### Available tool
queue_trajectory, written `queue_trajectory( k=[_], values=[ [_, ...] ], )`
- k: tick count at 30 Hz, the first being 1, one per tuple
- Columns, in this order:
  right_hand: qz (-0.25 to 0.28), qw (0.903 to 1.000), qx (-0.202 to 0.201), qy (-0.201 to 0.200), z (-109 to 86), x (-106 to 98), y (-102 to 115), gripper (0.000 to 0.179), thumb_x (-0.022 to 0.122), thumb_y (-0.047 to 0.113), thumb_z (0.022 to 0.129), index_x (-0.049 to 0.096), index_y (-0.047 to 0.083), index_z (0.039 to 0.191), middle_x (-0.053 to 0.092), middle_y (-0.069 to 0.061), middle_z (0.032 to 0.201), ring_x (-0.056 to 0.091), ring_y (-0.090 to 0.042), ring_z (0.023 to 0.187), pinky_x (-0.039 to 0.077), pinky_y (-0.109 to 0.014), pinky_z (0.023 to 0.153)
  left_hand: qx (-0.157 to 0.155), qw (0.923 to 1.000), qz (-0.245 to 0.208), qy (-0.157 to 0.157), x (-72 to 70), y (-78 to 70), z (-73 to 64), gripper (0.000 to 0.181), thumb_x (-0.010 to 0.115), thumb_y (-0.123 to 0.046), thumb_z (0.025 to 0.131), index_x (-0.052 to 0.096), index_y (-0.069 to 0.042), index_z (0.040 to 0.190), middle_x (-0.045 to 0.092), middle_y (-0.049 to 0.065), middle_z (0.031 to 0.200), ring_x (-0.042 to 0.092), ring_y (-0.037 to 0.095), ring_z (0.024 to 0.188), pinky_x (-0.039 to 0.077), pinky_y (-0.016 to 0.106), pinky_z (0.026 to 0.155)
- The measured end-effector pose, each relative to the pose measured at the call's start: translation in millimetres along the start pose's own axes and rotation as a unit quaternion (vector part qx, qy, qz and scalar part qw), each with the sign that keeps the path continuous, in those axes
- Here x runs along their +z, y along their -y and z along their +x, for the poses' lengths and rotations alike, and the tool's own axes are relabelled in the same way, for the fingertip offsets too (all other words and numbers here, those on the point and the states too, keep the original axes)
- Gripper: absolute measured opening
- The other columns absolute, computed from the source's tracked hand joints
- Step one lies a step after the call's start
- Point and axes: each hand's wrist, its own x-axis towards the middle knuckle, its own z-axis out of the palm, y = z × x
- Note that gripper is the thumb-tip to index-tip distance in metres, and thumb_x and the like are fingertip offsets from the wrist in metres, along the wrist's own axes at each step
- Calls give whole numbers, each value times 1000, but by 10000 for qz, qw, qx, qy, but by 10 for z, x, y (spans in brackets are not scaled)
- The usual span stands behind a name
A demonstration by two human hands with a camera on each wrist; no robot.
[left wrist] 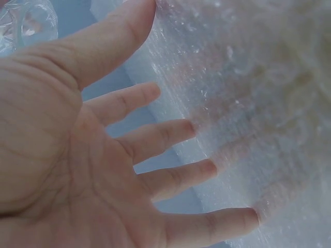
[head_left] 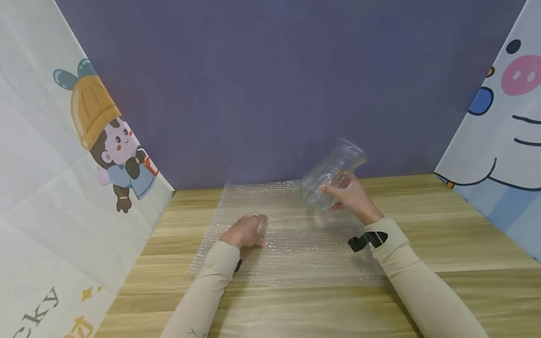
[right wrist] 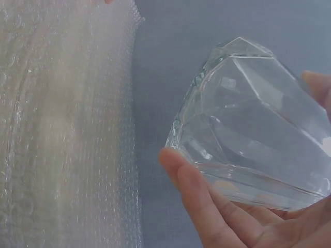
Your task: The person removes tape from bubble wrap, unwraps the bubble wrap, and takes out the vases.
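Observation:
A clear glass vase (head_left: 334, 173) with a flared mouth is held by my right hand (head_left: 351, 197), thumb on one side and fingers on the other. It leans, its mouth up and to the right, over the far part of the bubble wrap (head_left: 296, 263). The right wrist view shows the vase's thick, faceted base (right wrist: 248, 113) between the fingers. My left hand (head_left: 247, 230) is over the left half of the sheet. In the left wrist view its fingers (left wrist: 160, 134) are spread and fairly straight, their tips at the bubble wrap (left wrist: 248, 103).
The bubble wrap lies flat on a wood-grain table (head_left: 139, 291), reaching back to a dark blue-grey panel (head_left: 270, 94). White printed cloths (head_left: 38, 141) with cartoon figures flank the table on both sides.

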Motion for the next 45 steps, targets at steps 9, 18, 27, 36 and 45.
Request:
queue_trajectory(
  k=[9, 18, 27, 36, 45],
  values=[
    [-108, 9998, 3, -150, -26, -62, 39, 101, 80, 43, 88, 19, 7, 161, 40, -23, 145, 66, -22, 89, 65, -41, 78, 52, 9999, 66, -119, -1, -13, -8, 83, 86, -25, 79, 49, -11, 151, 55, 21, 149, 47, 43, 141, 37, 53, 121],
    [-226, 9995, 91, -210, -28, -75, 29, 105, 79, 47, 88, 16, 9, 163, 39, -24, 148, 63, -29, 101, 65, -39, 79, -58, 9998, 102, -127, 16, -16, -32, 83, 86, -27, 78, 49, -11, 151, 55, 23, 149, 46, 43, 142, 37, 53, 121],
    [-211, 9994, 177, -211, -37, -62, 50, 107, 79, 49, 87, 15, 8, 163, 39, -23, 148, 60, -30, 109, 65, -35, 78, -86, 9996, 252, -124, 38, 2, -38, 79, 84, -29, 80, 50, -10, 149, 56, 22, 146, 47, 43, 141, 39, 56, 119],
    [-198, 9993, 205, -246, -22, -73, 60, 106, 78, 52, 87, 18, 9, 162, 41, -20, 146, 63, -25, 88, 65, -36, 76, -129, 9991, 318, -253, 4, -26, -34, 92, 85, -29, 80, 38, -1, 154, 54, 28, 147, 47, 46, 141, 40, 55, 119],
    [-139, 9996, 127, -201, -24, -105, 41, 109, 78, 52, 87, 14, 9, 164, 41, -22, 149, 64, -23, 82, 65, -38, 77, -208, 9983, 491, -240, -2, -43, -32, 94, 86, -32, 81, 35, -1, 154, 55, 30, 143, 49, 45, 139, 42, 55, 117]
  ],
)
